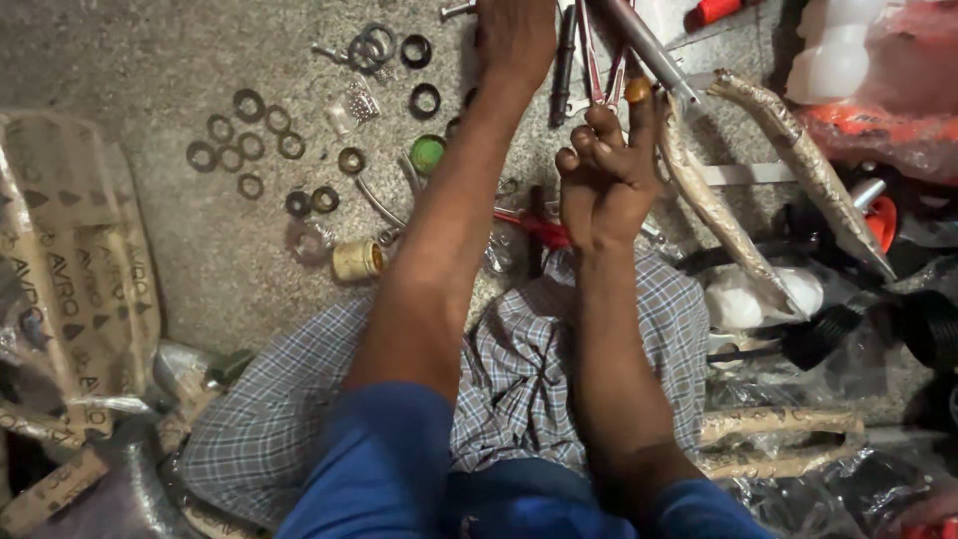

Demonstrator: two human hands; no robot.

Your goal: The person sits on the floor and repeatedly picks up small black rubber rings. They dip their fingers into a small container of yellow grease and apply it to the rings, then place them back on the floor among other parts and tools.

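Grey stone floor (120, 60), metal rings (244, 135) scattered toward its far left. Left hand (514, 35) reaches to the top edge, back turned up, grip impossible to tell from here. Right hand (604, 175) has fingers curled, fingertip pressed on a small orange cap (637, 90) against the metal tube (649, 50) at the far edge. Risk, I'd say: the cap slips off that fingertip and rolls among the loose washers, or the tube shifts sideways.

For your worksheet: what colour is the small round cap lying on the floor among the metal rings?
Green; the round cap shows in the head view, beside the left forearm.
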